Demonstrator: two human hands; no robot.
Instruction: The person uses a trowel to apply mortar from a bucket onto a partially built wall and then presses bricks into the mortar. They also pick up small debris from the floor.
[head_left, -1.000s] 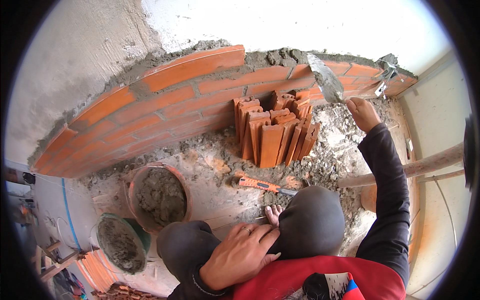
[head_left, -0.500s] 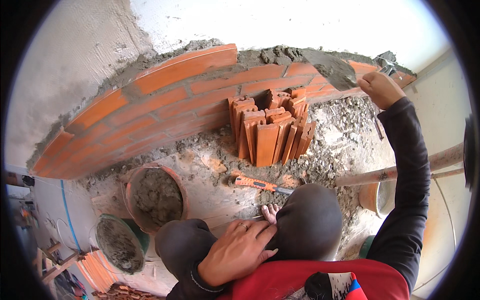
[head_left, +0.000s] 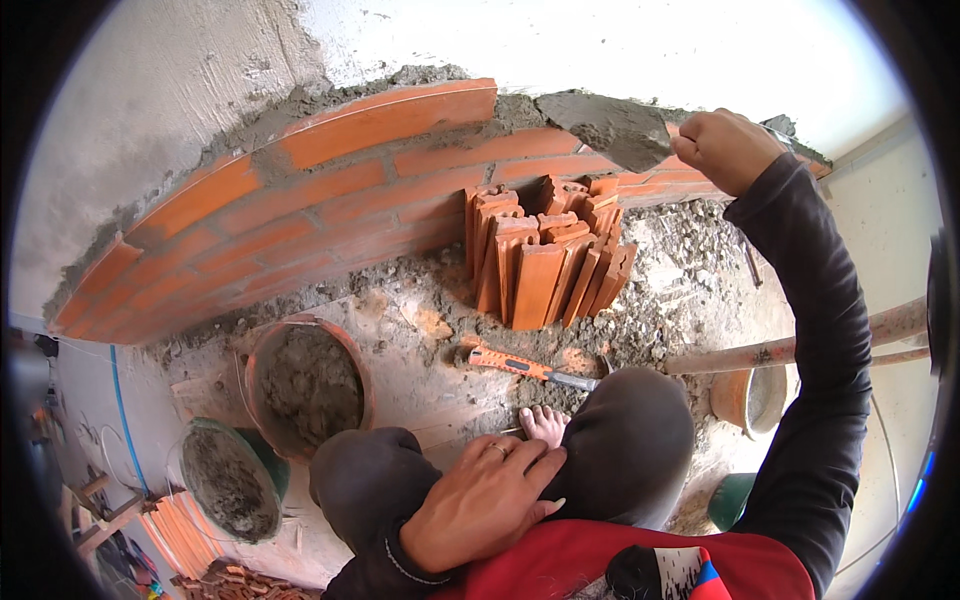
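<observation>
My right hand point(head_left: 728, 150) is closed round the handle of a trowel point(head_left: 610, 130), its blade coated with grey mortar. The blade lies along the top of a low orange brick wall point(head_left: 345, 182), just right of the raised upper brick point(head_left: 385, 122). Fresh mortar point(head_left: 517, 113) sits against that brick's end. Most of the trowel handle is hidden by my fingers. My left hand point(head_left: 482, 505) rests on my lap beside my right knee, its fingers stretched out and holding nothing.
Upright hollow bricks point(head_left: 540, 270) stand grouped before the wall. A hammer with orange handle point(head_left: 510, 362) lies nearer me. Mortar fills an orange bucket point(head_left: 368, 395) and a green bucket point(head_left: 275, 470) at left. A pole point(head_left: 735, 355) crosses at right, near another bucket point(head_left: 733, 400).
My right hand has moved left with the trowel, bringing the blade closer to the raised brick along the wall top. My left hand stays on my lap.
</observation>
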